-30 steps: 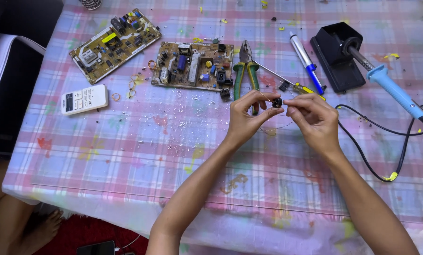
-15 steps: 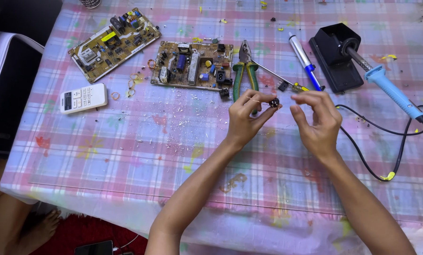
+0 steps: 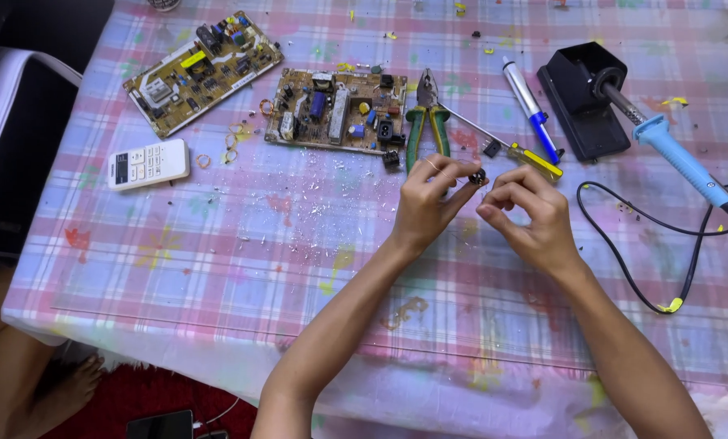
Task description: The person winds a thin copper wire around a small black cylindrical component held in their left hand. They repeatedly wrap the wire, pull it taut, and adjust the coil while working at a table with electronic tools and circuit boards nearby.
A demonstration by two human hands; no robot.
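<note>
The table (image 3: pixel 217 268) in front of me is covered with a plaid cloth in pink, blue and white, and small bits of debris lie over it.

Above the middle of the cloth I hold a small black component (image 3: pixel 478 176) in the air. My left hand (image 3: pixel 426 203) pinches it between the thumb and the first fingers. My right hand (image 3: pixel 530 218) is just beside it, with the fingers curled in and the fingertips close together near the component; I cannot tell if they really touch it.

Directly behind my hands lie pliers with green handles (image 3: pixel 426 122) and a screwdriver with a yellow handle (image 3: pixel 510 146), its thin shaft passing near the pliers. A small black part (image 3: pixel 491 149) lies beside the screwdriver. To the left of the pliers there is a brown circuit board (image 3: pixel 335 110), and farther left a second circuit board (image 3: pixel 203 71), tilted. A white remote control (image 3: pixel 148 163) lies near the left edge of the table.

To the right of the screwdriver I see a blue and white desoldering pump (image 3: pixel 530 107). Beside it is a black soldering stand (image 3: pixel 584 99) and a soldering iron with a blue handle (image 3: pixel 681 159) rests in it. Its black cable (image 3: pixel 624 260) makes a loop on the cloth, right of my right hand.
</note>
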